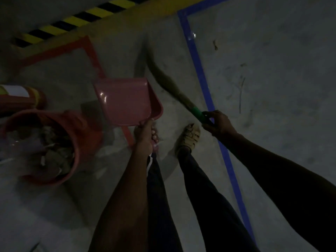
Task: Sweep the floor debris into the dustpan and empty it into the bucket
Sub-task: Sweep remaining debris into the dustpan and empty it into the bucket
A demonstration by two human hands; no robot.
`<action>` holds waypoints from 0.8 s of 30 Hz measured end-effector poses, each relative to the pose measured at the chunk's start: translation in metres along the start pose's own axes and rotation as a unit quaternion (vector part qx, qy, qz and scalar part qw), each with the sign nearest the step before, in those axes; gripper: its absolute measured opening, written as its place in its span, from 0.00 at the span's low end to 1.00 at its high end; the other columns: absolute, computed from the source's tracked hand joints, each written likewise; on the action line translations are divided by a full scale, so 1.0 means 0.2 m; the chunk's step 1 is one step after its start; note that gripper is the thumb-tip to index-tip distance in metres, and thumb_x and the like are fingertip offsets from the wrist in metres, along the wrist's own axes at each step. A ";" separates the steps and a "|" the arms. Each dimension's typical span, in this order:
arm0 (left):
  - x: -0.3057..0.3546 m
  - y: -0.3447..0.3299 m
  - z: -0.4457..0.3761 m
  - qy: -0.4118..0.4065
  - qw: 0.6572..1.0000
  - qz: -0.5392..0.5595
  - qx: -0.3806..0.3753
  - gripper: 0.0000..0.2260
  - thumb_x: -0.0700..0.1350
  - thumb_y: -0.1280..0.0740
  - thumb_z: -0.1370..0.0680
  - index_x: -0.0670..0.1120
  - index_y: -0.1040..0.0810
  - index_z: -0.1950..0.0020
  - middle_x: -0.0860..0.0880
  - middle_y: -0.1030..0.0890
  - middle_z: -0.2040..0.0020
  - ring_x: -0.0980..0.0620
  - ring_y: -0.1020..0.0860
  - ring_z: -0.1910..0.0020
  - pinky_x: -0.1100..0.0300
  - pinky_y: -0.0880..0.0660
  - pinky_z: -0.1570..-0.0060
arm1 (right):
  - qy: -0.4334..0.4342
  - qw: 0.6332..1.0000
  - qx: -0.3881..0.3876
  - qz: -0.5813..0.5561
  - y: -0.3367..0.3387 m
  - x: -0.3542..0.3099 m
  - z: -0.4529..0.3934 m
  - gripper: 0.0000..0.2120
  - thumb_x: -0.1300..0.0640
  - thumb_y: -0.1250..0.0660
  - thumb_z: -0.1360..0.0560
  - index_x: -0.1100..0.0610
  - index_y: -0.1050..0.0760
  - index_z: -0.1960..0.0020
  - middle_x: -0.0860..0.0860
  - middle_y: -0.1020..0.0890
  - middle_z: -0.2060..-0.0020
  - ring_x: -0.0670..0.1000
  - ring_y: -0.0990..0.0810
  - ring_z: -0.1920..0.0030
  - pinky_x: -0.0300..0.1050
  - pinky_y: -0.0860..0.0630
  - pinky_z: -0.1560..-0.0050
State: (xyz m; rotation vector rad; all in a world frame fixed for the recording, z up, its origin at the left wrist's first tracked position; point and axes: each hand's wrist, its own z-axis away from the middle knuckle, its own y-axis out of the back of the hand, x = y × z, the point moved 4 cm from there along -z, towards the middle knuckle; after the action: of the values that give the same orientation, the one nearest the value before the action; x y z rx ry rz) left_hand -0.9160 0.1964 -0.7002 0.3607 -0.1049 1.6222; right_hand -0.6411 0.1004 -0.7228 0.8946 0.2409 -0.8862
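Both hands closed tight — left hand [145, 137] gripping dustpan [127, 100], right hand [217, 123] gripping broom [169, 82].

One pink dustpan [125, 100]. One broom [171, 84] with a green collar. One red bucket [54, 144], holding litter. One traffic cone [21, 99] lying far left. Two hands: left hand [145, 137], right hand [218, 122]. One sandalled foot [190, 137] showing clearly. Three taped floor lines: blue line [201, 79], orange line [92, 51], yellow-black hazard stripe [76, 20].
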 end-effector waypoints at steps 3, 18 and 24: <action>-0.11 -0.04 -0.18 0.026 1.000 0.003 0.010 0.17 0.45 0.29 0.23 0.47 0.32 0.68 0.51 0.33 0.77 0.56 0.39 0.82 0.67 0.40 0.81 | 0.031 0.996 -0.072 0.049 -0.21 0.09 -0.18 0.23 0.53 0.32 0.21 0.54 0.28 0.28 0.57 0.25 0.44 0.57 0.22 0.49 0.51 0.23 0.51; -0.14 -0.35 -0.62 -0.011 0.997 -0.076 0.032 0.17 0.46 0.30 0.22 0.46 0.33 0.68 0.51 0.32 0.78 0.55 0.37 0.83 0.67 0.40 0.79 | -0.090 0.988 0.058 0.108 -0.26 0.73 -0.19 0.24 0.51 0.38 0.20 0.55 0.36 0.26 0.59 0.34 0.34 0.57 0.27 0.69 0.50 0.27 0.68; -0.04 -0.57 -0.65 -0.058 0.995 -0.085 0.018 0.16 0.45 0.31 0.22 0.45 0.33 0.66 0.50 0.33 0.78 0.56 0.37 0.85 0.69 0.40 0.80 | -0.024 0.992 0.116 0.046 -0.27 0.63 -0.18 0.25 0.56 0.33 0.21 0.60 0.36 0.28 0.62 0.32 0.35 0.60 0.23 0.68 0.52 0.22 0.71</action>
State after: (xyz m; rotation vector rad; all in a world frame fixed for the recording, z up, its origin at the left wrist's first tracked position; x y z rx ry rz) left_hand -0.8254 0.2361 -0.8428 0.4782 -0.1291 1.4358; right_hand -0.5969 0.0385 -0.8423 1.0891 0.0544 -0.8598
